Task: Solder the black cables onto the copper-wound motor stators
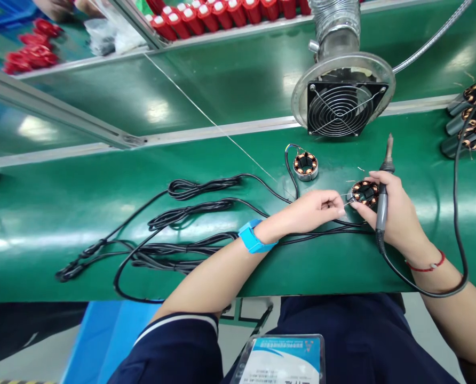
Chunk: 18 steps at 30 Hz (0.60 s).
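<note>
Head view: the left hand [316, 209] pinches a thin wire at the coil [365, 192] on the green tabletop [102, 224]; the right hand [396, 213] grips the iron [383, 186], fingers steadying the coil; best keep the wire still, tip touching briefly.

A: Where does the stator under work [365, 192] sit?

B: On the bench [102, 229], between the left hand [316, 209] and right hand [398, 213]. Second stator [305, 165] lies behind and left of it.

A: The fan [341, 108]?

B: Behind both stators, standing on the bench. Coiled cables [182, 224] lie left of the hands; more stators [472, 120] at the far right edge.
</note>
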### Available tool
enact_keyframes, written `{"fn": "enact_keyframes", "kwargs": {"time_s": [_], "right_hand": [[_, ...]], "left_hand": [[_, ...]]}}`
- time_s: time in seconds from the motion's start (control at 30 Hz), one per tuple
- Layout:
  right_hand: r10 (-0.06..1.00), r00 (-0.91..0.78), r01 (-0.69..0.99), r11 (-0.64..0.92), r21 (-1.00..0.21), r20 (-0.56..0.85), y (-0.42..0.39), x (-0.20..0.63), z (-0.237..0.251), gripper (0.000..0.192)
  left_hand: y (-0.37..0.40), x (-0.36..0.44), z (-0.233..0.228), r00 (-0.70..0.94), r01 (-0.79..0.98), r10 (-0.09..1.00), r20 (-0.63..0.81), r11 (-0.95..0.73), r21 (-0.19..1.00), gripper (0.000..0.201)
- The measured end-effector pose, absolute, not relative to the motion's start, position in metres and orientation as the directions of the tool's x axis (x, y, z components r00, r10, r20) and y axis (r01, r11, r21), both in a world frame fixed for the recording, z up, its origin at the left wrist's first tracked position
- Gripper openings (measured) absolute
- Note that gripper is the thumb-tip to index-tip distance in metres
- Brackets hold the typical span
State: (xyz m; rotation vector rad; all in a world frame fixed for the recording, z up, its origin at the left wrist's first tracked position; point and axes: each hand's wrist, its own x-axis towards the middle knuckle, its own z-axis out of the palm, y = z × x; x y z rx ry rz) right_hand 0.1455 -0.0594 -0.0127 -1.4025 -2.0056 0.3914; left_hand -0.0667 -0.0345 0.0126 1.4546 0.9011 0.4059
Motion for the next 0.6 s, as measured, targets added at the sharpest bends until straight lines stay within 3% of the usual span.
{"fn": "enact_keyframes", "kwargs": {"time_s": [0.1, 0.27, 0.37, 0.43, 0.5, 0.6], "right_hand": [[0.913, -0.228, 0.727, 0.391, -0.565, 0.339, -0.060, 0.146, -0.014, 0.061], [0.873, -0.368, 0.683, 0.487, -0.544, 0.319, -0.059, 0.148, -0.015, 0.055], [0.875, -0.398, 0.651, 0.481, -0.587, 0.275, -0.057, 0.155, -0.013, 0.057], [0.889, -0.390, 0.632, 0.447, -0.633, 0.239, -0.055, 0.161, -0.010, 0.059], [0.903, -0.379, 0.613, 0.408, -0.676, 0.201, -0.053, 0.168, -0.006, 0.062], [0.907, -0.365, 0.552, 0.391, -0.737, 0.208, -0.051, 0.177, 0.000, 0.066]], "left_hand": [[-0.030, -0.070, 0.010, 0.634, 0.215, 0.748, -0.193, 0.069, 0.974, 0.021], [-0.028, -0.066, 0.005, 0.672, 0.053, 0.674, -0.306, 0.368, 0.928, 0.029], [-0.032, -0.063, 0.004, 0.619, 0.057, 0.702, -0.351, 0.406, 0.912, 0.031], [-0.036, -0.063, 0.005, 0.589, 0.180, 0.745, -0.315, 0.259, 0.949, 0.027], [-0.041, -0.063, 0.006, 0.617, 0.399, 0.751, -0.237, -0.038, 0.916, 0.022], [-0.051, -0.061, 0.009, 0.715, 0.613, 0.666, -0.212, -0.453, 0.647, 0.022]]}}
